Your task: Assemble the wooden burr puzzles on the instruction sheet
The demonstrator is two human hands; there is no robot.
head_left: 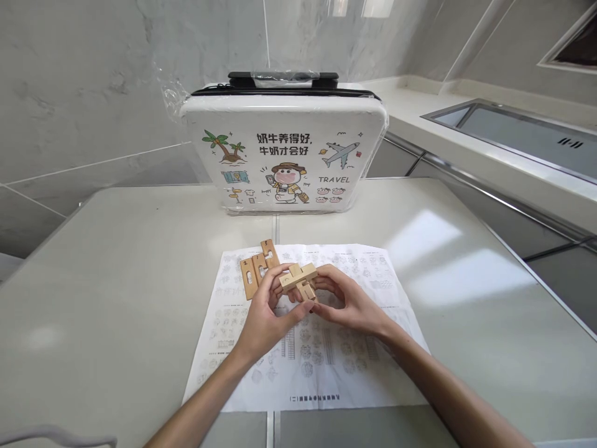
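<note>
My left hand (263, 313) and my right hand (347, 302) meet above a printed instruction sheet (321, 367) on the table. Both are closed on a small cluster of notched wooden puzzle pieces (298, 278), crossed over one another and held between the fingertips. Just left of it, three loose wooden puzzle bars (256, 269) lie side by side on the sheet's top left corner, close to my left fingers.
A white cartoon-printed case (283, 152) wrapped in plastic stands upright at the table's far edge against the wall. The pale table (116, 280) has a seam down the middle. A counter with a steel sink (517, 134) runs along the right.
</note>
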